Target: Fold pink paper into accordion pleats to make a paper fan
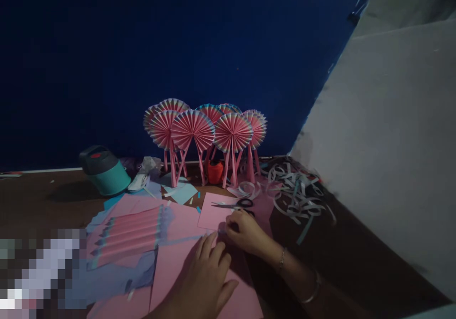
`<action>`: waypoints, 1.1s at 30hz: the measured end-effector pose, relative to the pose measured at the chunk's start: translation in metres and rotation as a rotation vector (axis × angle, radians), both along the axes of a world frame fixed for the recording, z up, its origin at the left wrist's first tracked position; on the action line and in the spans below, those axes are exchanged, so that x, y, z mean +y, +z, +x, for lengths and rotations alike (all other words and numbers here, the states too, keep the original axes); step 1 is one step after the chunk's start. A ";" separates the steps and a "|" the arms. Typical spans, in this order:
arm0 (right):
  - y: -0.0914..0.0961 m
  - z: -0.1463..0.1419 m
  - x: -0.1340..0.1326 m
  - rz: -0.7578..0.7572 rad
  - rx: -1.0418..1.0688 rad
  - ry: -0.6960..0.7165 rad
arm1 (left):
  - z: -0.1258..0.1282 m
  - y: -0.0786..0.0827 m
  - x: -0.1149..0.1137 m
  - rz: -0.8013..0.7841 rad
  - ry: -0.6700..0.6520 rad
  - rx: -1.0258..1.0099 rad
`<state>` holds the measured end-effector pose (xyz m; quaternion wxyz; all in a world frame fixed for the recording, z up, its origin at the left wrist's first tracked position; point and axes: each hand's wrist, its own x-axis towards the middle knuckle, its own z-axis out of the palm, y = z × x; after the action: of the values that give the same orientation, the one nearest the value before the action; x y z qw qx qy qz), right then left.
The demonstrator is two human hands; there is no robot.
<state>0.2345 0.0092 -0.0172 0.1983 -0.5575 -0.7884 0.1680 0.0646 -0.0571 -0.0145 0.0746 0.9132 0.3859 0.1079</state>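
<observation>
My left hand [203, 276] lies palm down on a sheet of pink paper [174, 271], its fingers stretched out toward the far edge. A narrow bluish paper strip [190, 238] runs along that edge. My right hand [245, 231] has its fingers pinched at the right end of the strip; the fingertips are partly hidden. Just beyond the right hand, scissors [231, 205] with black handles rest on a smaller pink piece [213, 214], blades pointing left. To the left lies a pleated pink paper [130, 233] with bluish edges.
Several pink folded-paper fans [193, 131] stand on paper legs at the back, with a red object [215, 172] among them. Curled paper strips [302, 190] pile up at right. A teal and dark-grey container [107, 171] stands at left. Behind rises a blue board [213, 48].
</observation>
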 end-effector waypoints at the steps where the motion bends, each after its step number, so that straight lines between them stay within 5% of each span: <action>1: 0.000 0.000 0.000 -0.006 0.000 0.005 | 0.000 0.000 0.000 -0.014 0.001 -0.001; 14: 0.003 -0.001 -0.001 -0.060 0.049 -0.010 | -0.001 0.000 0.001 -0.029 0.006 -0.022; 17: 0.004 0.001 0.002 -0.084 0.325 -0.016 | -0.001 -0.003 0.002 -0.010 0.008 -0.065; 23: 0.011 0.009 0.012 -0.365 1.131 -0.104 | -0.001 0.002 0.009 -0.030 0.130 -0.357; 27: 0.013 0.006 0.010 -0.424 1.272 -0.098 | -0.001 0.004 0.017 -0.141 0.274 -0.523; 33: 0.014 -0.004 0.001 -0.626 1.422 -0.087 | -0.001 -0.016 0.030 -0.246 0.395 -0.673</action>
<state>0.2305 0.0103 -0.0036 0.4960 -0.3763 -0.3648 0.6923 0.0634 -0.0268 -0.0301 0.2832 0.7195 0.5179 0.3659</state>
